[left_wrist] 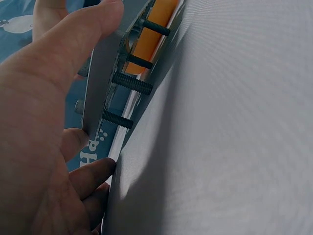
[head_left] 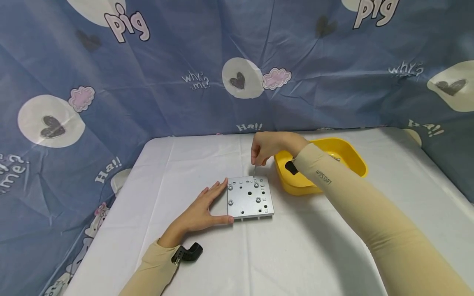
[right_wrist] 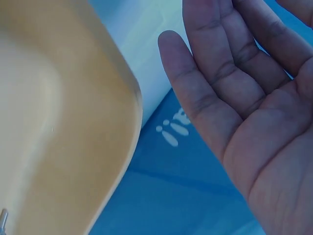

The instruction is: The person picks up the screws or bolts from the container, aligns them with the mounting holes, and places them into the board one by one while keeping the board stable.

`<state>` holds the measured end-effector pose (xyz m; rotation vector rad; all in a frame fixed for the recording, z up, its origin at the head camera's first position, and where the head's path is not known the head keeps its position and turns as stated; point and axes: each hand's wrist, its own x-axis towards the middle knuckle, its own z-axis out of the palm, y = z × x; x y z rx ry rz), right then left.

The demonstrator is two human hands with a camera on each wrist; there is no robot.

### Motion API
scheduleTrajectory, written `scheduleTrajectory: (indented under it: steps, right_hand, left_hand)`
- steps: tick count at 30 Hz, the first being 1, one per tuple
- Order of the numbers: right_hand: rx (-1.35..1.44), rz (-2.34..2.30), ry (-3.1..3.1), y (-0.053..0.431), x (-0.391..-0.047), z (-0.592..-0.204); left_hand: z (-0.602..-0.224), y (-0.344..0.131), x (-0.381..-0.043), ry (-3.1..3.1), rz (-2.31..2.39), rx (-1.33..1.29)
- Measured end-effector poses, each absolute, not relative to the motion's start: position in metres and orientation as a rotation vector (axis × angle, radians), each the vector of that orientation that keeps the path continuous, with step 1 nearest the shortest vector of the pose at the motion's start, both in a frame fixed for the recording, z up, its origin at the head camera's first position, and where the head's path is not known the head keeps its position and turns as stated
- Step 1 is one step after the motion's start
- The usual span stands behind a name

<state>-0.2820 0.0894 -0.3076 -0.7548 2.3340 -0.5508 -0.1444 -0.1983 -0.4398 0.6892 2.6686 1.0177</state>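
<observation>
A silver metal plate (head_left: 247,203) with round and square holes lies in front of me. Several socket-head screws stand in it, and their threaded shanks (left_wrist: 132,83) stick out beneath in the left wrist view. My left hand (head_left: 200,213) holds the plate by its left side, thumb at the near corner and index finger at the far one. Over the far edge, my right hand (head_left: 264,148) pinches a thin metal rod (head_left: 254,170), its lower end at the plate near a hole. The rod's upper part is hidden by the fingers, so its kind is unclear.
A yellow plastic bin (head_left: 296,187) stands right of the plate, partly under my right forearm; a small metal piece (head_left: 335,158) lies inside. A white cloth covers the table (head_left: 207,271). Behind hangs a blue printed curtain (head_left: 166,102).
</observation>
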Motion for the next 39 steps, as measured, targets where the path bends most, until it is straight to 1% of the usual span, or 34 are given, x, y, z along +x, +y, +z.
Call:
scheduleTrajectory:
  steps: [8,18,39]
  right_hand:
    - [-0.814,-0.541,2.295,0.074,-0.276,-0.315]
    - [-0.843,-0.545,2.273,0.067,-0.273,-0.324]
    - [-0.821,-0.569,2.224,0.062,-0.267,-0.321]
  left_hand:
    - [-0.438,-0.198,-0.145,2.668,1.024,0.694]
    - [-0.437,-0.198,-0.144,2.663,1.014,0.696]
    - [-0.435,-0.198,-0.141,2.662,0.995,0.662]
